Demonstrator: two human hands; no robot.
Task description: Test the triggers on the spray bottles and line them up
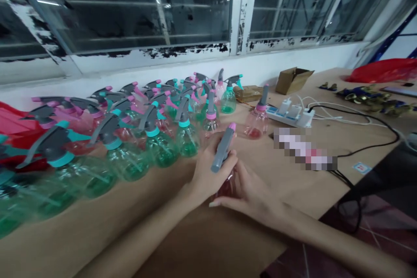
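Note:
Both my hands are on a pink spray bottle [224, 147] with a grey trigger head, above the near part of the table. My left hand [208, 169] wraps around the neck just under the grey head. Lower down, my right hand [249, 189] grips the pink body, its thumb along the near side. Most of the bottle's body is hidden behind my fingers. Another pink spray bottle [256, 124] stands a little beyond, to the right. Left of my hands, a green spray bottle [188, 139] with a teal collar stands at the end of the front row.
Many green and pink spray bottles [127, 160] fill the table's left side. A white power strip [289, 115] with cables lies to the right. Beyond are an open cardboard box [295, 80], brass fittings [368, 97] and a red plastic bag [384, 71]. The table's right edge drops to a tiled floor.

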